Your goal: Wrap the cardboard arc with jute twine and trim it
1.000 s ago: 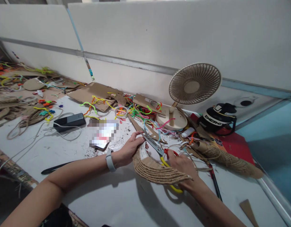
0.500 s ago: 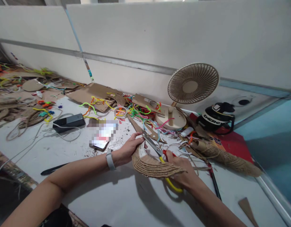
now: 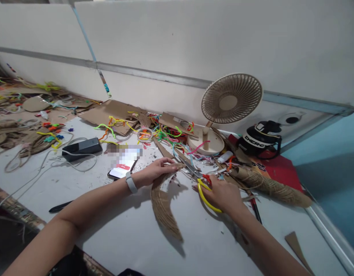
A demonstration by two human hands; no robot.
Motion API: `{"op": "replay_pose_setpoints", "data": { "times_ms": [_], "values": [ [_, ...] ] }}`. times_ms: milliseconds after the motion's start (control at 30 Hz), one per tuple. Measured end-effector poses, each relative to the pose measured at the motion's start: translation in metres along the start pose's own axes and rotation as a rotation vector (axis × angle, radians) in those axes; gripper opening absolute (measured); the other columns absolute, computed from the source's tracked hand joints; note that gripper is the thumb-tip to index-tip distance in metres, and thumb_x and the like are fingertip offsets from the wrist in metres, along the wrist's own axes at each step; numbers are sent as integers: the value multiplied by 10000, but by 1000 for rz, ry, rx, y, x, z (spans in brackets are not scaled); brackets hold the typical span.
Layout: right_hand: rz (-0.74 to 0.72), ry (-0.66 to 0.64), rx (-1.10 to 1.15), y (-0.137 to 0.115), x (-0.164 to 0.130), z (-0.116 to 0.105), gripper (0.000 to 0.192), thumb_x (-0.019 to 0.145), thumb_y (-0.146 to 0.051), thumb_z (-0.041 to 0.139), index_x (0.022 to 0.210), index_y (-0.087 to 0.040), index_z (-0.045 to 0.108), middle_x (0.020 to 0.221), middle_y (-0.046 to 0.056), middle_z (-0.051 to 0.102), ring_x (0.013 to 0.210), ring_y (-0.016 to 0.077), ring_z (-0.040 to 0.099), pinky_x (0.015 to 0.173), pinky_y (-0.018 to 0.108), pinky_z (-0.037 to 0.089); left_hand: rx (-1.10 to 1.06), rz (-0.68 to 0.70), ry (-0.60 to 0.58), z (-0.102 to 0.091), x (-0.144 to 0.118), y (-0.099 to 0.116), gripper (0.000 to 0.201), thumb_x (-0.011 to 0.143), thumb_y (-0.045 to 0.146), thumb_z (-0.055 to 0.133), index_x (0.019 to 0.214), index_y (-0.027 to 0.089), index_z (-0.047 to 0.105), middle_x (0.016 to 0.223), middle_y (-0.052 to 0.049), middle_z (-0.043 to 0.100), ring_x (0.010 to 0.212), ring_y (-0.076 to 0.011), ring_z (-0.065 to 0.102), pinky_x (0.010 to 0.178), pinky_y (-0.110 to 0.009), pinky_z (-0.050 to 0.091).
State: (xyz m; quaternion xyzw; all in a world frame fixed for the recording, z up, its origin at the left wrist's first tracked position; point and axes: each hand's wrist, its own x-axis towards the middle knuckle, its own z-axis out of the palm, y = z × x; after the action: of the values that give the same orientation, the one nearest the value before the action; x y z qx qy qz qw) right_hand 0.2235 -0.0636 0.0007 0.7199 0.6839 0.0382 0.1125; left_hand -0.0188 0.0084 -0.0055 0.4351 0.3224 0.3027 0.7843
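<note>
My left hand (image 3: 163, 168) pinches the upper end of a crescent-shaped piece covered in rows of brown twine (image 3: 162, 207). The piece hangs tilted, its pointed lower end above the white table (image 3: 119, 237). In my right hand (image 3: 223, 193) is a pair of scissors (image 3: 204, 191) with yellow and red handles, fingers wrapped through them. The blades point up and left, close to the crescent's upper end; whether they touch it I cannot tell.
A phone (image 3: 123, 168) and a black power bank (image 3: 81, 148) with a white cable lie at left. Behind are colourful pipe cleaners (image 3: 171, 132), cardboard (image 3: 107, 115) and a fan (image 3: 231, 100). A twine roll (image 3: 274, 188) and a black jug (image 3: 260, 140) stand at right.
The crescent has turned from lying across between my hands to hanging down from my left hand. My right hand and the scissors have moved slightly away from its lower end.
</note>
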Motion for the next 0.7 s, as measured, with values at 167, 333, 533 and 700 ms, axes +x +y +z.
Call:
{"op": "replay_pose_setpoints", "data": {
  "times_ms": [167, 333, 533, 700],
  "values": [
    [95, -14, 31, 8, 7, -2, 574, 869, -643, 434, 1083, -131, 578, 861, 190, 720, 833, 340, 699, 658, 369, 453, 299, -41, -162, -14, 5, 3, 267, 730, 342, 763, 866, 154, 630, 731, -35, 686, 604, -112, 605, 557, -200, 429],
    [78, 8, 25, 39, 10, -10, 456, 940, -472, 421, 1129, -86, 576, 1086, 219, 662, 990, 324, 654, 732, 362, 449, 444, -2, -244, -8, 9, -9, 197, 803, 341, 689, 883, 163, 714, 829, -52, 712, 738, -134, 641, 671, -216, 460],
    [-163, 185, 205, 32, -1, -16, 307, 955, -288, 424, 1070, -102, 639, 1085, 174, 662, 1062, 286, 591, 903, 386, 432, 287, 125, -239, 19, -3, 0, 344, 827, 268, 674, 1169, 231, 662, 1255, -85, 634, 1181, -201, 573, 954, -285, 431],
    [-521, 169, 478, -10, -9, 0, 368, 942, -385, 490, 1204, -148, 594, 1146, 136, 647, 1080, 241, 573, 920, 360, 431, 584, 211, -52, 10, -4, 12, 233, 825, 317, 651, 1006, 183, 712, 1053, -61, 711, 1021, -201, 613, 917, -296, 437]
  ]
}}
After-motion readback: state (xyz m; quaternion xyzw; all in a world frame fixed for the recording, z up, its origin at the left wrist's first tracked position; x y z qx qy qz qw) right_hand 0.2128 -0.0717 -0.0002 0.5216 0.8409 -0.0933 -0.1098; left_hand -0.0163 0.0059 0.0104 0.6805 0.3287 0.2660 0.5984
